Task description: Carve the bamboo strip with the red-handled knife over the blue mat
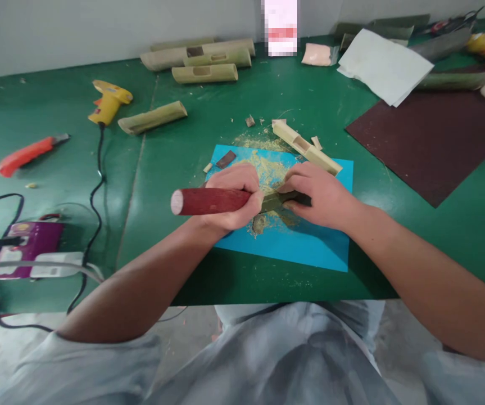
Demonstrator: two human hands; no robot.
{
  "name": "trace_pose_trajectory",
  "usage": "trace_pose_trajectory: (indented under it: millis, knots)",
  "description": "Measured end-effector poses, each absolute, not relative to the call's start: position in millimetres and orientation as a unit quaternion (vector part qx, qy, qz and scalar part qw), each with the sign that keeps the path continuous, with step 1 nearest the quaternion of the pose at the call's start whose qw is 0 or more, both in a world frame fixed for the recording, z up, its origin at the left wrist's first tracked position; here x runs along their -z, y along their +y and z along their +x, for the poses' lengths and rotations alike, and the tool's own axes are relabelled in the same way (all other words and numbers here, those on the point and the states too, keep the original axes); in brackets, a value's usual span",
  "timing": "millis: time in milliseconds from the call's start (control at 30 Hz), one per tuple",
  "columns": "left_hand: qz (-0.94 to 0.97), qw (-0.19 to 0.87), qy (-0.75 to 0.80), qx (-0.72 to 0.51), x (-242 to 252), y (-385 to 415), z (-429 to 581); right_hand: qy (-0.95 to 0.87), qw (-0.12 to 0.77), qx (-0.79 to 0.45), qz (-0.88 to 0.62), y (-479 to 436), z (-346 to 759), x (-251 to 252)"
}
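Observation:
My left hand is wrapped round a tool with a thick dark red wooden handle that points left. My right hand is closed on a short greenish bamboo piece held against the tool's working end. Both hands hover just over a blue mat on the green table. Yellowish sawdust lies on the mat under and behind the hands. A pale notched bamboo piece lies at the mat's far edge, just beyond my right hand.
Several bamboo sections lie at the back, one nearer. A yellow glue gun, an orange utility knife and a purple device with cables sit at left. A brown sheet and white paper lie at right.

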State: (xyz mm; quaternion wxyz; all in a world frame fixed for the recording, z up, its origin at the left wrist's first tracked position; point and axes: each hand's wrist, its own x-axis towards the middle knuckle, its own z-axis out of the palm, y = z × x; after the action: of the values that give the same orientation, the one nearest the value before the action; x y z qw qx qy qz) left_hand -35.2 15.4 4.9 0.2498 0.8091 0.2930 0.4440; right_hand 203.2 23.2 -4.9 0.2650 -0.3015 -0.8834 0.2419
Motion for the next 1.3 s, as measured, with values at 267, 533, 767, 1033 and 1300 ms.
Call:
trace_pose_trajectory:
  millis: [267,533,767,1033,1300]
  knots:
    - [0.792,0.262,0.319,-0.450,0,12,-38,-0.884,0.259,-0.246,-0.302,24,204,4]
    - [0.774,0.271,0.383,-0.424,-3,6,-37,-0.883,0.259,-0.249,-0.301,24,204,4]
    - [0.788,0.289,0.384,-0.385,-12,6,-34,-0.882,0.263,-0.247,-0.303,24,204,5]
    - [0.783,0.277,0.402,-0.384,-11,8,-34,-0.883,0.257,-0.248,-0.303,24,204,4]
    - [0.778,0.288,0.383,-0.406,-11,8,-33,-0.881,0.263,-0.254,-0.300,24,203,4]
